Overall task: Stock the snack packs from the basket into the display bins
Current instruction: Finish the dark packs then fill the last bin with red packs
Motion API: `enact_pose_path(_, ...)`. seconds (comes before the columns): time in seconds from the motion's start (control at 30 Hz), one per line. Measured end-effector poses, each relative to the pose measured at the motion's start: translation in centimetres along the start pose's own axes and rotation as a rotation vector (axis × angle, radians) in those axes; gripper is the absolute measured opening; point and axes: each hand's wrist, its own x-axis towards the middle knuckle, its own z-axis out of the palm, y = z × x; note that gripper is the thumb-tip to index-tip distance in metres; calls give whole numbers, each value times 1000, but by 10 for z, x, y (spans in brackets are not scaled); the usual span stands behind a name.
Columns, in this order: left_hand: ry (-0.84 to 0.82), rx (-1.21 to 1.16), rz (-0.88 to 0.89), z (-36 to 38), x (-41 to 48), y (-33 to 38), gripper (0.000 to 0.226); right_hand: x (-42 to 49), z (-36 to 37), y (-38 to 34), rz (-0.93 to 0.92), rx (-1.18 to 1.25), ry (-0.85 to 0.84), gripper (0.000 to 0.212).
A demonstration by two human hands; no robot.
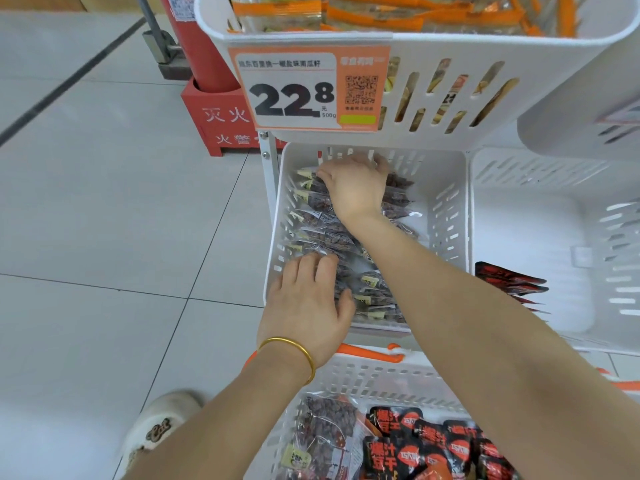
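The left hand (306, 303), in the middle of the frame, lies flat with fingers spread on the near end of a row of clear snack packs (322, 233). The right hand (355, 185) cups over the far end, fingertips hidden, so a grip cannot be told. The packs overlap in the white display bin (446, 209), long axes across it, most with yellow labels pointing left. At the bottom edge, the basket (381, 379) holds more clear packs and black-and-red packs (433, 445).

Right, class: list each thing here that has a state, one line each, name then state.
left hand: flat on near packs
right hand: fingers bent onto far packs, grip unclear
left bin: part-filled
right bin: nearly empty, few red packs
basket: loaded
top bin: well filled
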Motion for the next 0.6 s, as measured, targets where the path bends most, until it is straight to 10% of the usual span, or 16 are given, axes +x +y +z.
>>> enact_pose_path(0.23, -36, -27, -15, -3, -2, -1, 47, -37, -23, 42, -34, 187, 330, 28)
enact_pose_path(0.43, -39, -37, -17, -5, -1, 0, 43, -49, -21, 75, 147, 219, -114, 50)
enact_pose_path(0.6, -34, -43, -17, -6, -1, 1, 45, -49, -12, 70, 213, 283, -93, 49)
